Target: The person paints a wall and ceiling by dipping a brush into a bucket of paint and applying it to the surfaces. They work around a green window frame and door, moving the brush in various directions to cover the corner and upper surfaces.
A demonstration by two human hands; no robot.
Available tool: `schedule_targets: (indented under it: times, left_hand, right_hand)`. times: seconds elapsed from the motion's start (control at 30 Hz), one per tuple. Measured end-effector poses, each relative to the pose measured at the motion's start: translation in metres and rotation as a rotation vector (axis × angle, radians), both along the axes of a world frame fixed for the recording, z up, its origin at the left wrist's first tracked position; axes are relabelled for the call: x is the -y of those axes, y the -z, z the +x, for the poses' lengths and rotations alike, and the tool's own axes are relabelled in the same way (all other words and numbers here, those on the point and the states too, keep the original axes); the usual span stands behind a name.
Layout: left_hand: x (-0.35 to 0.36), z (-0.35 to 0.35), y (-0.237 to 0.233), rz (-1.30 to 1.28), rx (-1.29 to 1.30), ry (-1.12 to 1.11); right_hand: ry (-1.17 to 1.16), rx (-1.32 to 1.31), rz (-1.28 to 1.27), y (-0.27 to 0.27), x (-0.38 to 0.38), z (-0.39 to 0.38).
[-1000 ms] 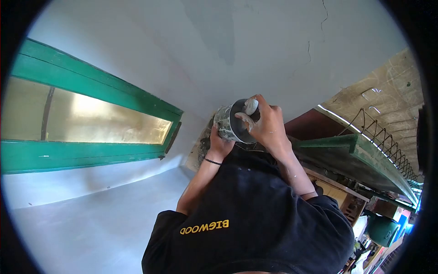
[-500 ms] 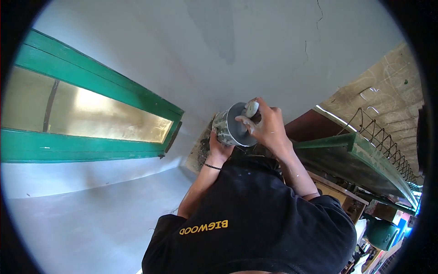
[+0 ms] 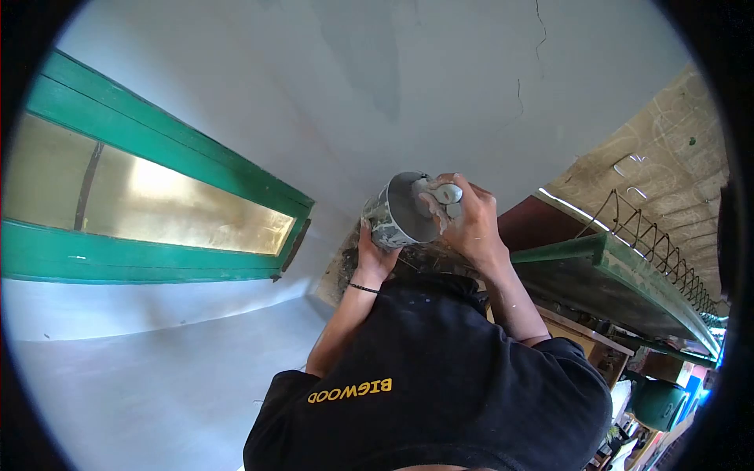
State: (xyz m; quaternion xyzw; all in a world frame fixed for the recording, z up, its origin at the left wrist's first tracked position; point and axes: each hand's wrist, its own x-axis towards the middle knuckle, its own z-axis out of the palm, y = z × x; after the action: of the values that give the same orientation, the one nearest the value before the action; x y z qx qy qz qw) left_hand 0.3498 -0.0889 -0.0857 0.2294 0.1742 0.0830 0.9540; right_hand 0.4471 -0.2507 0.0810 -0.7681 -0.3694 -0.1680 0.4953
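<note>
My left hand (image 3: 378, 257) is closed round the lower side of a paint-spattered can (image 3: 380, 224), which is tilted so that its grey inside shows. My right hand (image 3: 474, 223) grips a paintbrush by its pale handle (image 3: 448, 194) at the can's right rim. The rounded handle end points up toward me, and the hand and rim hide the bristles. Whitish paint smears cover the fingers of my right hand.
A green-framed window (image 3: 188, 196) is on the left. Ahead, the pale wall (image 3: 463, 102) has cracks and a darker patch. A green-edged shelf (image 3: 605, 259) with a coiled wire rack (image 3: 664, 247) stands at the right, near my right arm. A green bin (image 3: 658, 404) sits lower right.
The paintbrush has shifted right, toward the can's rim, and its handle end has turned rightward. The can has moved slightly left, and more of its inside shows. My left hand keeps its hold.
</note>
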Motion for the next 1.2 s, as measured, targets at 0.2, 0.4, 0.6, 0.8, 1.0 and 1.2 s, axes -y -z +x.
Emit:
schedule_targets:
  times: [0.2, 0.4, 0.6, 0.8, 1.0, 1.2]
  left_hand:
    - [-0.001, 0.011, 0.018, 0.050, 0.035, -0.001]
    - [-0.004, 0.019, 0.017, 0.022, -0.006, -0.041]
    - [-0.003, 0.022, 0.020, 0.086, 0.007, -0.048]
    - [-0.006, 0.022, 0.012, 0.059, -0.001, -0.048]
    - [-0.014, 0.023, 0.015, 0.037, -0.003, -0.014]
    - [-0.043, 0.024, 0.009, -0.192, 0.062, -0.014]
  right_hand:
    - [0.119, -0.029, -0.040, 0.009, -0.009, 0.004]
    - [0.146, -0.026, -0.099, 0.016, -0.019, 0.021]
    - [0.159, -0.330, 0.133, 0.022, 0.002, 0.045]
    - [0.072, -0.930, 0.684, 0.067, 0.020, 0.070]
    - [-0.161, -1.420, 0.741, 0.097, 0.025, 0.079]
    - [-0.249, -1.607, 0.959, 0.092, -0.021, 0.070]
